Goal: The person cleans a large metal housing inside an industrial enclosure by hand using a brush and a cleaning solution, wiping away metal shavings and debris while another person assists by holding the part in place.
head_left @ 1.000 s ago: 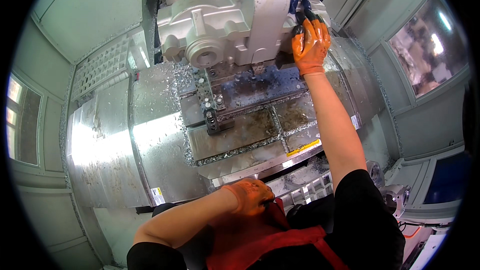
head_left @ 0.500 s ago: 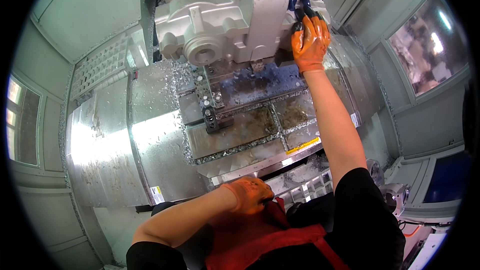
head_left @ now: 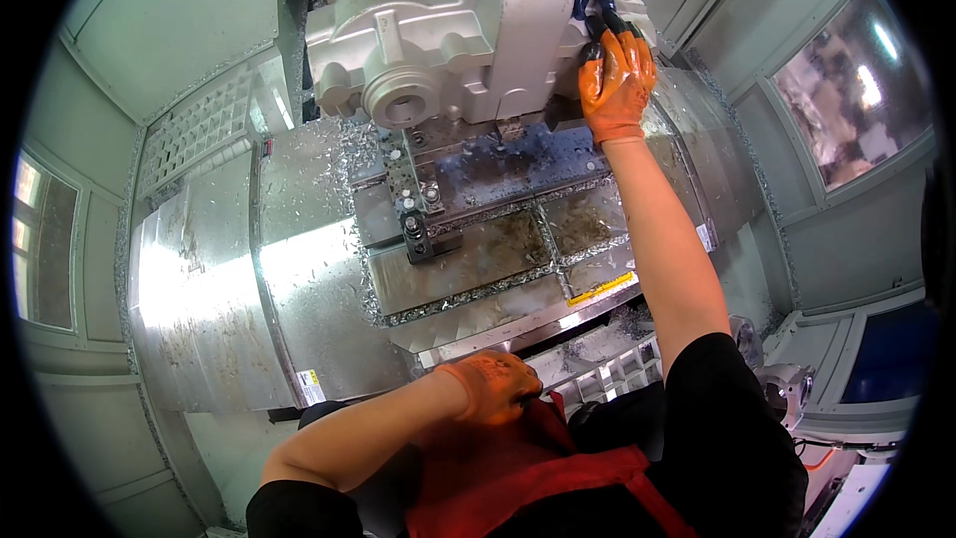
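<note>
My right hand stretched out against casting. My left hand curled by apron; can't see whether it holds anything.

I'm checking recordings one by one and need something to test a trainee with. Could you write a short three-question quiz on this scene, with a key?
1. Which thing is the right hand raised beside?
A) the yellow strip
B) the pale metal casting
C) the window at far left

2. True or false: the left hand is bare.

3. What shiny bits lie scattered to the left of the bolted clamp?

Key:
1. B
2. False; it wears an orange glove.
3. Metal shavings.
</note>
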`<action>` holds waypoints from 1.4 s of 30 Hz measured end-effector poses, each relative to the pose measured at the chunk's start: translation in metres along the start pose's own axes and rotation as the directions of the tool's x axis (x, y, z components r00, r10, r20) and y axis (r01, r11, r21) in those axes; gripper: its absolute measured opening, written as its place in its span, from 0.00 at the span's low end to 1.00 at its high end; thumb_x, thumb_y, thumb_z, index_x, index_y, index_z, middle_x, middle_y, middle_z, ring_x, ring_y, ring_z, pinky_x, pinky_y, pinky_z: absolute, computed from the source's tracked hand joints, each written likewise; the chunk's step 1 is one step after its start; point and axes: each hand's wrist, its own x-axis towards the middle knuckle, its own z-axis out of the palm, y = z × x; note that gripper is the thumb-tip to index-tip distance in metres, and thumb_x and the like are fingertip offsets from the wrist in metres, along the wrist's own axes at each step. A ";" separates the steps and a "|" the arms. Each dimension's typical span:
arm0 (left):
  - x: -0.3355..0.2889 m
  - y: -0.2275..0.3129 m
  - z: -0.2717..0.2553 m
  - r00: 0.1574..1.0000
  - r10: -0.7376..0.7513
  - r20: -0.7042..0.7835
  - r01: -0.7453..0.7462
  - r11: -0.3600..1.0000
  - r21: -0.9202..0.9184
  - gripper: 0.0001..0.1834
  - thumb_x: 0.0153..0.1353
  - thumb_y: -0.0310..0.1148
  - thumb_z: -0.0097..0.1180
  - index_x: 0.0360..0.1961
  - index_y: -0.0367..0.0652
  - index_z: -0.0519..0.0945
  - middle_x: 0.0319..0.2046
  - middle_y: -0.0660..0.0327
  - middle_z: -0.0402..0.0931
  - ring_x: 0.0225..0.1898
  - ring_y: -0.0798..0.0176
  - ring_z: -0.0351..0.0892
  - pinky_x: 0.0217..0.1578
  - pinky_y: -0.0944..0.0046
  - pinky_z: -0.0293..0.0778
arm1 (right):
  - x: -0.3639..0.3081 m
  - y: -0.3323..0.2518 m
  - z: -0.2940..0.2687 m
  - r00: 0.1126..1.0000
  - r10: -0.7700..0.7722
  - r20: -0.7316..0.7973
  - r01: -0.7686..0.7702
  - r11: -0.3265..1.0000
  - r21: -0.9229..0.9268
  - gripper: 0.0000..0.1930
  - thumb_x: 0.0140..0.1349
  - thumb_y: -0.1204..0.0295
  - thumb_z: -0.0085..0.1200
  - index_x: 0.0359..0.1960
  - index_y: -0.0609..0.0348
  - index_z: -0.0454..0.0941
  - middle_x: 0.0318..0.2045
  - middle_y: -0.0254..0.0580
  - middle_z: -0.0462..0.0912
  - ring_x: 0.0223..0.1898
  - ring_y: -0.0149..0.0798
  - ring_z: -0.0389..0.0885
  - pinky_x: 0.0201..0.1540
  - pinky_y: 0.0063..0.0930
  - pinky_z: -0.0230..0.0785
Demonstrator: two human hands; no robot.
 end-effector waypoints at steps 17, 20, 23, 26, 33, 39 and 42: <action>0.000 0.006 -0.009 0.998 -0.035 0.042 0.035 0.999 0.007 0.17 0.57 0.38 0.58 0.45 0.42 0.79 0.45 0.55 0.80 0.52 0.45 0.76 0.55 0.51 0.73 | -0.001 0.005 0.009 0.994 -0.050 -0.093 0.045 0.998 -0.050 0.19 0.50 0.66 0.56 0.45 0.58 0.83 0.49 0.47 0.81 0.53 0.55 0.76 0.56 0.51 0.66; 0.001 0.005 -0.008 0.999 -0.025 0.048 0.025 1.000 0.005 0.17 0.57 0.39 0.58 0.46 0.43 0.79 0.46 0.55 0.80 0.52 0.45 0.76 0.55 0.52 0.73 | -0.001 0.005 0.008 0.996 -0.045 -0.078 0.042 0.998 -0.037 0.20 0.50 0.66 0.56 0.45 0.57 0.83 0.49 0.47 0.81 0.54 0.55 0.76 0.56 0.50 0.66; 0.001 0.003 -0.007 0.999 -0.013 0.043 0.012 1.000 0.010 0.18 0.57 0.39 0.58 0.46 0.43 0.79 0.47 0.55 0.79 0.53 0.46 0.76 0.56 0.52 0.72 | -0.001 0.003 0.007 0.997 -0.036 -0.075 0.033 0.999 -0.038 0.20 0.51 0.66 0.55 0.46 0.58 0.83 0.49 0.48 0.81 0.54 0.56 0.76 0.57 0.51 0.66; 0.002 0.003 -0.007 0.998 -0.025 0.061 0.024 1.000 0.012 0.18 0.57 0.40 0.58 0.47 0.43 0.79 0.47 0.55 0.79 0.53 0.45 0.76 0.56 0.52 0.72 | -0.001 0.001 0.006 0.997 -0.027 -0.073 0.025 0.999 -0.029 0.20 0.51 0.66 0.55 0.47 0.58 0.83 0.49 0.48 0.81 0.55 0.56 0.76 0.58 0.52 0.65; 0.001 0.002 -0.009 0.999 -0.047 0.014 0.047 0.999 0.021 0.18 0.57 0.39 0.58 0.48 0.43 0.79 0.48 0.54 0.79 0.54 0.45 0.76 0.57 0.52 0.72 | -0.004 0.010 0.017 0.992 -0.054 -0.115 0.054 0.999 -0.006 0.21 0.48 0.62 0.56 0.45 0.54 0.84 0.48 0.42 0.81 0.53 0.54 0.76 0.56 0.51 0.65; -0.021 0.017 -0.064 0.956 -0.056 -0.288 0.074 0.996 0.053 0.18 0.56 0.36 0.59 0.47 0.40 0.79 0.46 0.51 0.79 0.53 0.44 0.77 0.56 0.50 0.73 | -0.004 0.010 0.010 0.995 -0.021 -0.102 0.024 0.999 0.029 0.21 0.50 0.62 0.57 0.47 0.52 0.83 0.47 0.41 0.80 0.54 0.54 0.74 0.59 0.52 0.62; -0.051 0.014 -0.094 0.774 0.039 -0.632 0.202 0.930 0.305 0.19 0.54 0.31 0.62 0.48 0.38 0.79 0.46 0.50 0.80 0.50 0.45 0.79 0.53 0.50 0.74 | -0.013 0.017 0.011 0.996 0.031 -0.089 -0.025 0.997 0.072 0.21 0.52 0.60 0.60 0.48 0.50 0.83 0.51 0.40 0.80 0.59 0.52 0.71 0.65 0.53 0.56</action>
